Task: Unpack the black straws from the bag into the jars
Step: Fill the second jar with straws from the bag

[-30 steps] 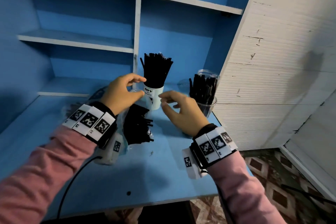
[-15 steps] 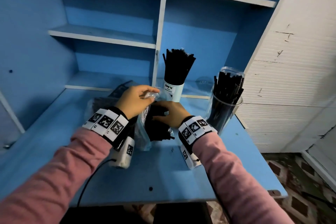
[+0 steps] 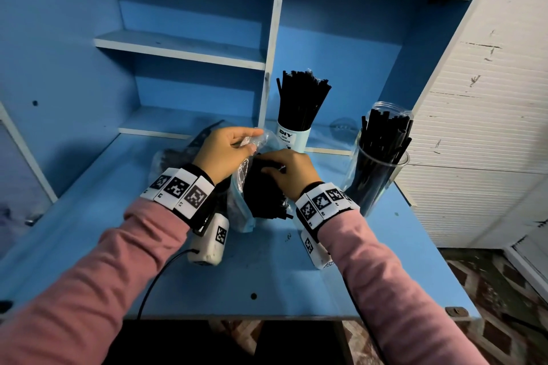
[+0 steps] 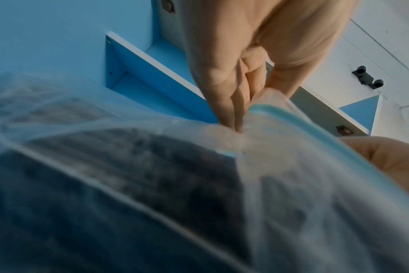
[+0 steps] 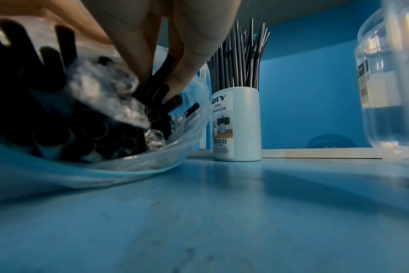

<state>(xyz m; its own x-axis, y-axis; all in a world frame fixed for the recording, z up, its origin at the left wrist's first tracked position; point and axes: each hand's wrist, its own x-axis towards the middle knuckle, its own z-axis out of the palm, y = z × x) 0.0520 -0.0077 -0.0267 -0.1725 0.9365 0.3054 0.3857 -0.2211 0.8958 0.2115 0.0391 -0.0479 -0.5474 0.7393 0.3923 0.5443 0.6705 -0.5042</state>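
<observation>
since a second ago both hands were brought to the bag (image 3: 240, 187): its rim is pinched by the left hand (image 3: 224, 154), black straws (image 3: 264, 187) are gripped by the right hand (image 3: 289, 170)

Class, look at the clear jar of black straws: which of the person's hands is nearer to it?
Right. The right hand reaches into the bag just beside the clear jar; the left hand pinches the bag's far edge.

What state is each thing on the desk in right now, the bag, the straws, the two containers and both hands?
Plastic bag: lying on the desk, mouth held open.
Straws in bag: bundled, still inside.
White organizer cup: upright, full of straws.
Clear jar: upright, lidless, holding straws.
Left hand: pinches the bag's edge.
Right hand: reaches into the bag, fingers round straws.
</observation>
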